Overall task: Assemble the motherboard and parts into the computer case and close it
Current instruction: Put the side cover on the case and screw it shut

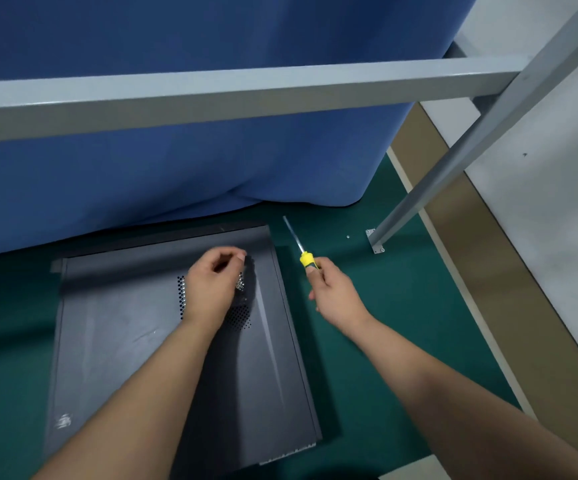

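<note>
A dark grey computer case point(114, 341) lies flat on the green mat with its side panel on top; a perforated vent shows in the panel. My left hand point(213, 285) hovers over the vent near the case's far right part, fingers curled and pinched together; whether something small is in them is unclear. My right hand point(332, 292) is to the right of the case, closed on a yellow-handled screwdriver point(296, 242) whose shaft points away toward the curtain.
A blue curtain point(176, 150) hangs just behind the case. A grey metal frame bar point(246, 88) crosses overhead, and its leg point(453, 168) is bolted to the green mat point(384, 341) at the right. A small screw point(348, 236) lies near the leg's foot.
</note>
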